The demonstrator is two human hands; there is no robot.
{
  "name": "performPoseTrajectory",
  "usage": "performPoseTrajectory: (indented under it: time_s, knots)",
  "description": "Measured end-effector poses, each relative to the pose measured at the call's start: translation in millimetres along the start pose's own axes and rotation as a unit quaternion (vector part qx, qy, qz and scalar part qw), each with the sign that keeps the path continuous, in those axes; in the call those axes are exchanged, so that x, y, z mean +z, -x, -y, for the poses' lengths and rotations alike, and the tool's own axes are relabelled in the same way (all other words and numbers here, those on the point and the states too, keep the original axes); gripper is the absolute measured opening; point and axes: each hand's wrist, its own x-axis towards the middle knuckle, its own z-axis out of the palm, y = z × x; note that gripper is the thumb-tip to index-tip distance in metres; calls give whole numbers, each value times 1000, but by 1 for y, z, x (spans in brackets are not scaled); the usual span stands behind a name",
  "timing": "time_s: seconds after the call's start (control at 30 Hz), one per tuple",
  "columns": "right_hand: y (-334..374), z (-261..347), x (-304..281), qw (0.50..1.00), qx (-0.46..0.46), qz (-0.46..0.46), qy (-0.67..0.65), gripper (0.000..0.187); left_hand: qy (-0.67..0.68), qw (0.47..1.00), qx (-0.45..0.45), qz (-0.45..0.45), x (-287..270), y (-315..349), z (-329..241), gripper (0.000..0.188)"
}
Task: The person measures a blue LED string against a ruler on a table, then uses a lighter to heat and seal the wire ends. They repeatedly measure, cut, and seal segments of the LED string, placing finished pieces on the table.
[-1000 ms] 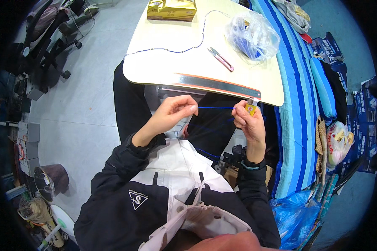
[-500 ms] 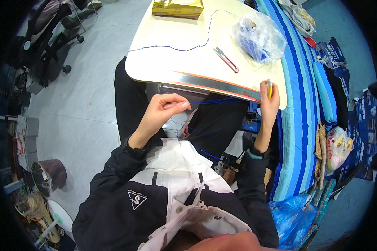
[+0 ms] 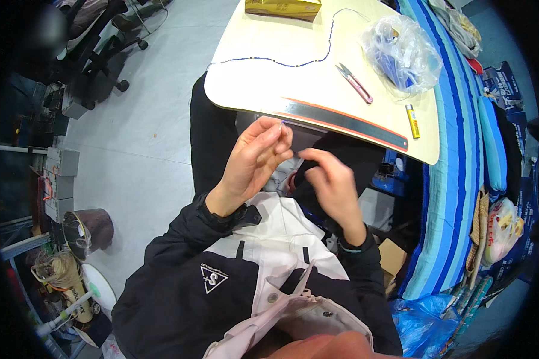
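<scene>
Lighter now on table; left hand pinches blue cord; right hand blurred, grip unclear.

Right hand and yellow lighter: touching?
Apart. Head view: the yellow lighter lies on the tabletop; the right hand is clear of it, beyond the near edge.

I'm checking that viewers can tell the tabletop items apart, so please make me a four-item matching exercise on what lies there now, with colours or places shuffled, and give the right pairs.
Things
1. lighter
2. ruler
3. thread snips
4. plastic bag

Descriptions
A. dark with orange-red edges, along the near edge of the table
B. clear and crumpled, with something blue showing through
C. yellow, lying just past the ruler's right end
D. pink-handled, lying between two of the other listed things

Right pairs: 1-C, 2-A, 3-D, 4-B
</scene>
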Motion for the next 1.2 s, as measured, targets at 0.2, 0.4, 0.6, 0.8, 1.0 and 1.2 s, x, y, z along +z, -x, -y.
performPoseTrajectory:
  time_s: [0.2,0.4,0.6,0.8,1.0,1.2]
  knots:
    - [12,10,-2,915,117,64,-380,18,-407,895,151,-106,-7,2,-18,5]
    - [12,7,-26,892,189,73,-403,16,-570,742,347,-59,-21,-3,-20,10]
    - [12,-37,-83,911,220,179,-301,20,-535,791,283,-84,-43,7,-48,12]
    - [30,-76,-131,892,230,178,-346,31,-598,695,352,-188,-92,13,-105,13]
    - [45,-97,-149,873,215,166,-406,41,-591,672,372,-246,-149,19,-144,15]
    - [58,-106,-164,890,227,127,-374,43,-574,662,371,-309,-182,32,-160,16]
